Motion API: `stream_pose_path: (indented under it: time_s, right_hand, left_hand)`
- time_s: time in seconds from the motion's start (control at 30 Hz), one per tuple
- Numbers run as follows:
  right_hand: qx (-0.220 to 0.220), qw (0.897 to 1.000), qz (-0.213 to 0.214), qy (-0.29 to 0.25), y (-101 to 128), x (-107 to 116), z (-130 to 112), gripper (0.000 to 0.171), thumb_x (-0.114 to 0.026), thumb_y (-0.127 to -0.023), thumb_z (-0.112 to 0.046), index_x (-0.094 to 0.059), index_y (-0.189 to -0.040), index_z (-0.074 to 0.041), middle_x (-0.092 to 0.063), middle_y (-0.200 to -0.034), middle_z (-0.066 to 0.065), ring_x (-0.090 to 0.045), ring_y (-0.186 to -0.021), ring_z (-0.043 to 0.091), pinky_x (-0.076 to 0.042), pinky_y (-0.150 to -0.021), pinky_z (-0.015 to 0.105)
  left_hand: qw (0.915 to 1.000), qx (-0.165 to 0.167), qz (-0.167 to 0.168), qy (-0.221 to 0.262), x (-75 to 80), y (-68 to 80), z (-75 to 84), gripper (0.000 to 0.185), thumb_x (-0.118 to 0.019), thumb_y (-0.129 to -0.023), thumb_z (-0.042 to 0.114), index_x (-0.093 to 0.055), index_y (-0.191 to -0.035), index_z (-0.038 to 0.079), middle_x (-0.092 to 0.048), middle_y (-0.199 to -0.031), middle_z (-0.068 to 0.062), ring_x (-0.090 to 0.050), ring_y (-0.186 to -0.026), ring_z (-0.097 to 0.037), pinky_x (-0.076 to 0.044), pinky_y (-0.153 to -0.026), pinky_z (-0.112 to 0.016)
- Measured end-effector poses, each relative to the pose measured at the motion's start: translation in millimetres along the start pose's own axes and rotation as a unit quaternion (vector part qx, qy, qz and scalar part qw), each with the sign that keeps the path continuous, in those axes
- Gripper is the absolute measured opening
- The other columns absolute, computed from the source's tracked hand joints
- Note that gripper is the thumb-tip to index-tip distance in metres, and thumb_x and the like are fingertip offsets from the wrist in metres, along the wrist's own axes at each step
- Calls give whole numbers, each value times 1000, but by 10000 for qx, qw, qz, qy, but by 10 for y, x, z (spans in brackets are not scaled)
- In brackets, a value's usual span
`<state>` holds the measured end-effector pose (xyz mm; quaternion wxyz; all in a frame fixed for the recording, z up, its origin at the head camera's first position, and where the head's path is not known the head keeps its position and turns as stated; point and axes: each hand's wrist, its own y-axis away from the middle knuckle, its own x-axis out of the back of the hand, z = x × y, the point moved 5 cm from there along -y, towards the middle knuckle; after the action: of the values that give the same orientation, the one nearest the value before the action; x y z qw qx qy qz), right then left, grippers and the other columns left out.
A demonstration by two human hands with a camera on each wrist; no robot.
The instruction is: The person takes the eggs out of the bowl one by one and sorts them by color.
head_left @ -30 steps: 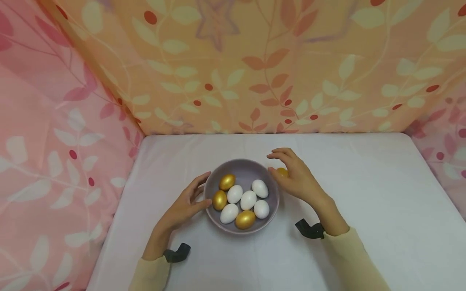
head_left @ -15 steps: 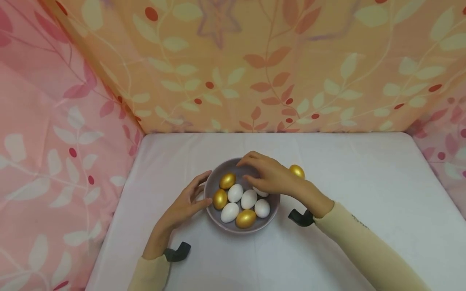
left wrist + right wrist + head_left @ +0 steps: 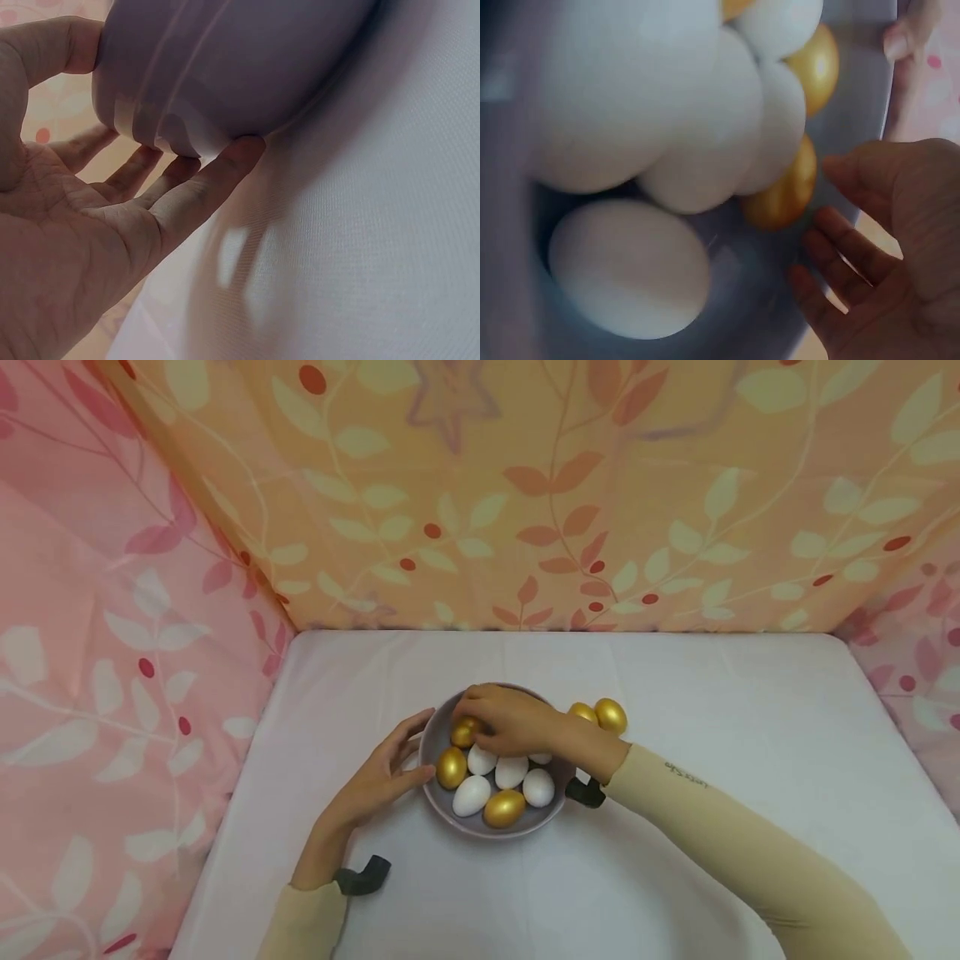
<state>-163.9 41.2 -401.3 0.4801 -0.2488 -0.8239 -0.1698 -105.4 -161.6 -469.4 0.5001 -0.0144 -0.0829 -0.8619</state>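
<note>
A grey-purple bowl point(image 3: 498, 833) holds several white eggs point(image 3: 472, 796) and three gold eggs point(image 3: 504, 808). My left hand point(image 3: 375, 781) rests against its left side; in the left wrist view the extended fingers touch the outer wall point(image 3: 217, 82), with the thumb up by the rim. Inside the bowl, my right hand point(image 3: 517, 722) has its fingers and thumb around the uppermost gold egg point(image 3: 465, 732), partly covering it. From the right wrist, a small gap shows between that gold egg point(image 3: 784, 195) and the fingertips of the right hand point(image 3: 885, 247).
Two more gold eggs, one partly hidden point(image 3: 582, 712) and one in full view point(image 3: 611, 716), lie on the white tabletop point(image 3: 720, 710) right of the bowl. Leaf-patterned cloth point(image 3: 480, 527) stands behind the table and at its sides. Dark wrist cameras point(image 3: 363, 876) sit on the wrists.
My right hand has moved left from the gold eggs beside the bowl to the gold egg at its far left. The left hand and the bowl's eggs have hardly shifted.
</note>
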Motion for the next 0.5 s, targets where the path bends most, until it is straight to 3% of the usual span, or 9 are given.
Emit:
stream_pose_path:
  time_s: [0.1, 0.23, 0.37, 0.5]
  right_hand:
    - [23, 9993, -286, 219, 0, -10, -56, 32, -70, -95, -6, -71, -127, -9, -68, -126, 9, -63, -119, 25, -51, -110, 44]
    - [44, 9969, -661, 429, -62, -7, -120, 33, -68, -94, -4, -72, -127, -9, -68, -126, 11, -64, -120, 29, -52, -109, 45]
    - [13, 9941, -954, 522, -166, -26, -157, 35, -67, -94, -2, -72, -128, -11, -68, -124, 8, -63, -114, 25, -54, -104, 42]
    - [-119, 9912, -1197, 546, -224, -65, -163, 37, -66, -95, -1, -73, -129, -14, -67, -121, 5, -59, -106, 20, -54, -98, 38]
  left_hand:
    - [9999, 19, -79, 88, -37, -14, -8, 78, -71, -102, 15, -30, -166, 31, -29, -174, -5, -36, -158, -38, -46, -117, -51]
    - [10000, 8, -21, 82, -27, -6, -11, 79, -71, -101, 13, -30, -166, 31, -28, -174, -3, -35, -159, -38, -49, -114, -41]
    - [9999, -24, 2, 104, 3, 11, -4, 79, -71, -101, 10, -30, -166, 29, -27, -175, -2, -33, -160, -38, -51, -109, -28]
    - [9999, -50, -46, 141, 8, 13, 19, 80, -70, -101, 10, -29, -167, 28, -26, -175, -3, -32, -160, -38, -51, -107, -23]
